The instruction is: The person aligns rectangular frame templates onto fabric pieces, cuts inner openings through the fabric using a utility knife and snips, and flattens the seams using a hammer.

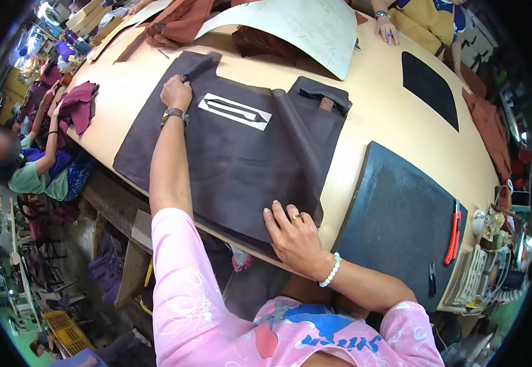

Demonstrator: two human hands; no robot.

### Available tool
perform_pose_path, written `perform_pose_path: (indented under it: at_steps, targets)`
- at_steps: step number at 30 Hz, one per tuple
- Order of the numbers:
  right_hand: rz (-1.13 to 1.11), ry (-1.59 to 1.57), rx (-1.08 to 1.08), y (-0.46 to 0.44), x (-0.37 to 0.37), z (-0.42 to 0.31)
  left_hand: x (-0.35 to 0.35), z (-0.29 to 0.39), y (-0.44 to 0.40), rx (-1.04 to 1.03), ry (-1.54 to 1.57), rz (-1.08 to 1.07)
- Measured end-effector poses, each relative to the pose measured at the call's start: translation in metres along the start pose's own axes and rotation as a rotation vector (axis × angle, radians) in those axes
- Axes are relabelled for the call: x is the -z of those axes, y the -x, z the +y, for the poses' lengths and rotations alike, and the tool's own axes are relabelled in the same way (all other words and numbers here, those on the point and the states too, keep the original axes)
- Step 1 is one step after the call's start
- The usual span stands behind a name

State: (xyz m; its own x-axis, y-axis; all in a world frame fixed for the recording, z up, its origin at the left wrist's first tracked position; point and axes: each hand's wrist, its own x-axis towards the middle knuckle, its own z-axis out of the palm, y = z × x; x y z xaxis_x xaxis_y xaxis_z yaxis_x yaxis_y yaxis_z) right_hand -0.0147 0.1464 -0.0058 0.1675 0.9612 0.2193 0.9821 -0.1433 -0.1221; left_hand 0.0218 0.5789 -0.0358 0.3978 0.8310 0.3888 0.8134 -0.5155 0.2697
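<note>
A dark brown sheet, looking like thin leather (pixel 235 165), lies spread over the table in front of me. My left hand (pixel 176 95) is closed at its upper left part, fingers curled on a raised fold of it. Near its front right corner my right hand (pixel 293 237) rests palm down, fingers stretched out and holding nothing. Between the hands, nearer the left, a white card strip with a long dark slot (pixel 235 111) lies on the sheet. A loose fold runs down the sheet's right side, and a small brown block (pixel 326 104) sits by its folded upper right corner.
A black cutting mat (pixel 394 214) at right bears a red utility knife (pixel 453 235) and a small dark tool (pixel 432 280). Farther back are a black panel (pixel 430 88), a curved pale sheet (pixel 296 27) and reddish leather (pixel 180 21). Co-workers stand at left and far right.
</note>
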Motion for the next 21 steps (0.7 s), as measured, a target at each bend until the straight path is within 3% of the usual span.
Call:
perform_pose_path:
  at_steps: [3, 7, 11, 15, 21]
  targets:
    - [-0.024, -0.044, -0.031, 0.001, -0.001, -0.001, 0.013, 0.005, 0.000, 0.043, 0.150, 0.175]
    - [0.031, -0.103, -0.002, 0.000, -0.005, -0.001, 0.036, -0.005, -0.014, -0.184, 0.285, 0.500]
    - [-0.009, -0.156, -0.002, -0.002, -0.008, -0.006, 0.028, -0.020, -0.010, -0.358, 0.114, 0.407]
    - [-0.036, -0.171, 0.020, -0.005, -0.007, -0.006, 0.006, -0.032, 0.003, -0.270, -0.169, 0.103]
    - [-0.038, -0.171, 0.048, -0.009, 0.000, -0.005, 0.024, -0.030, -0.011, -0.277, -0.310, 0.460]
